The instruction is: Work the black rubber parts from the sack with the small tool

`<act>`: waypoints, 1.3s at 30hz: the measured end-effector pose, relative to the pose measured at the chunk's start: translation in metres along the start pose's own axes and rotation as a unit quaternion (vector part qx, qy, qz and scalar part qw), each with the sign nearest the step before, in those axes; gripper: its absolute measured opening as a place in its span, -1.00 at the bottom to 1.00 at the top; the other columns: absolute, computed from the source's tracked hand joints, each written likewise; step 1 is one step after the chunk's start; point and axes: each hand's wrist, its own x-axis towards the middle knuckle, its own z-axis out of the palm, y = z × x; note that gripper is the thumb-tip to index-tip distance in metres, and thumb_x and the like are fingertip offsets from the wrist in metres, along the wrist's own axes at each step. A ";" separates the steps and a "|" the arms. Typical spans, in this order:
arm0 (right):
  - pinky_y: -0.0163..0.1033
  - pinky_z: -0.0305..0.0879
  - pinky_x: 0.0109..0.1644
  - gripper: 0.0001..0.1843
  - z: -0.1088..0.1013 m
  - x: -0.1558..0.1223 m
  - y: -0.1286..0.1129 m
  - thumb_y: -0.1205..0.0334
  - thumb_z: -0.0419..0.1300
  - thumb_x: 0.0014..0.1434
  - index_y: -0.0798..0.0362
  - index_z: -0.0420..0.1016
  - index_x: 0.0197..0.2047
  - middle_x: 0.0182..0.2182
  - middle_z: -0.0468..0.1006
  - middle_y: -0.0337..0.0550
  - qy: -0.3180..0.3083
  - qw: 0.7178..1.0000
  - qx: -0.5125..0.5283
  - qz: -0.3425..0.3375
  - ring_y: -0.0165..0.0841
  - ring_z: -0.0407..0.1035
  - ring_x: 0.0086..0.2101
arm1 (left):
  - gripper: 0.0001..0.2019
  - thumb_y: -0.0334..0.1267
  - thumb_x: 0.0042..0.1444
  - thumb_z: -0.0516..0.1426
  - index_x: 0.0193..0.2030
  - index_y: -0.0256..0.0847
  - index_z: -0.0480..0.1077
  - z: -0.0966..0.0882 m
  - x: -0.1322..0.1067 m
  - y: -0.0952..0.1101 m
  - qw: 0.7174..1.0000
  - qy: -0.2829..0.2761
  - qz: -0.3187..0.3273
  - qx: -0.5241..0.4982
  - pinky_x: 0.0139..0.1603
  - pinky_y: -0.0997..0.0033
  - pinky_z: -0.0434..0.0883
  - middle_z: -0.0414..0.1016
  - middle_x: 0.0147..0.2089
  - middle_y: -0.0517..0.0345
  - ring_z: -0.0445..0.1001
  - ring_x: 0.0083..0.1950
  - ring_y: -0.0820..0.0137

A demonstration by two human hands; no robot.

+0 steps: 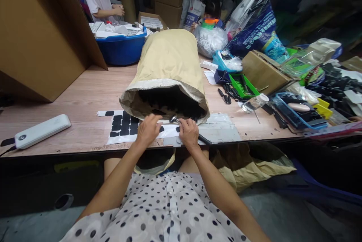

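Note:
A paper sack [171,59] lies on its side, its mouth facing me, with dark pieces [169,100] inside that I cannot make out singly. My right hand [189,132] is closed around a small hammer [204,139], its silver head toward the sack mouth and its black handle toward the table edge. My left hand [148,130] rests over a white sheet [121,140] of black rounded stickers [125,124], fingers stretched toward the sack's lower lip; nothing shows in them. Under my right hand lies a grey flat board [224,127].
At left are a white power bank [42,130] and a large cardboard box [42,38]. A blue basin [121,47] holds white boxes; a person [98,0] stands behind it. Right are a green tray [243,85], a clear bottle [254,103] and a blue tray [299,111].

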 end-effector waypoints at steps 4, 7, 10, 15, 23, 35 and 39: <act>-0.19 0.07 -0.20 -0.70 0.000 0.001 0.000 0.31 0.05 0.33 -0.06 0.55 0.00 -0.29 0.40 -0.09 0.007 1.000 -0.003 -0.006 -0.24 0.18 -0.25 | -0.74 -0.31 0.19 0.10 -0.05 -0.18 0.57 0.000 0.058 -0.008 0.987 -0.077 -0.096 0.108 -0.05 0.18 0.43 0.60 -0.11 -0.13 0.55 0.00 0.03; -0.19 0.07 -0.19 -0.71 0.000 0.001 0.000 0.30 0.06 0.34 -0.06 0.56 0.00 -0.30 0.41 -0.10 0.005 1.000 -0.007 -0.006 -0.24 0.18 -0.25 | -0.75 -0.27 0.21 0.10 -0.08 -0.18 0.58 0.002 0.068 -0.015 0.977 -0.120 -0.124 0.127 -0.10 0.20 0.43 0.61 -0.17 -0.12 0.56 -0.03 0.02; -0.20 0.05 -0.20 -0.71 0.001 0.000 -0.001 0.30 0.07 0.33 -0.07 0.56 0.01 -0.29 0.41 -0.10 -0.002 1.000 -0.011 -0.001 -0.25 0.18 -0.24 | -0.76 -0.19 0.22 0.13 -0.07 -0.14 0.58 0.004 0.052 -0.018 0.990 -0.054 -0.065 0.116 -0.04 0.20 0.41 0.60 -0.14 -0.06 0.52 0.00 0.07; -0.21 0.04 -0.23 -0.71 0.002 -0.002 0.000 0.31 0.06 0.34 -0.06 0.58 -0.02 -0.30 0.41 -0.10 0.016 0.999 -0.014 0.036 -0.26 0.19 -0.27 | -0.78 -0.16 0.25 0.12 -0.08 -0.11 0.56 0.026 0.010 -0.019 0.997 0.053 0.021 0.047 -0.05 0.21 0.38 0.56 -0.17 0.02 0.45 -0.07 0.17; -0.23 0.23 -0.15 -0.66 -0.012 -0.004 -0.006 0.30 -0.01 0.37 -0.02 0.57 0.01 -0.30 0.48 -0.09 0.065 0.990 0.084 0.088 -0.27 0.33 -0.24 | -0.77 -0.25 0.17 0.19 -0.03 -0.14 0.50 0.058 -0.002 -0.023 0.996 0.056 0.061 -0.029 -0.02 0.19 0.36 0.51 -0.18 0.05 0.44 -0.08 0.18; -0.29 0.37 -0.09 -0.63 -0.040 -0.015 -0.031 0.28 -0.02 0.38 -0.05 0.57 0.07 -0.24 0.58 -0.12 0.021 0.976 0.215 0.039 -0.33 0.45 -0.20 | -0.87 -0.25 0.12 0.20 -0.19 -0.09 0.54 0.060 0.002 -0.028 0.992 0.047 0.034 -0.112 -0.01 0.22 0.36 0.49 -0.26 0.15 0.44 -0.14 0.25; -0.30 0.35 -0.14 -0.62 -0.037 -0.016 -0.032 0.28 -0.02 0.39 -0.06 0.59 0.05 -0.29 0.55 -0.12 0.007 0.981 0.191 0.019 -0.33 0.43 -0.25 | -0.87 -0.24 0.13 0.20 -0.18 -0.08 0.55 0.060 0.003 -0.028 0.992 0.049 0.033 -0.112 -0.03 0.23 0.36 0.47 -0.28 0.16 0.43 -0.15 0.26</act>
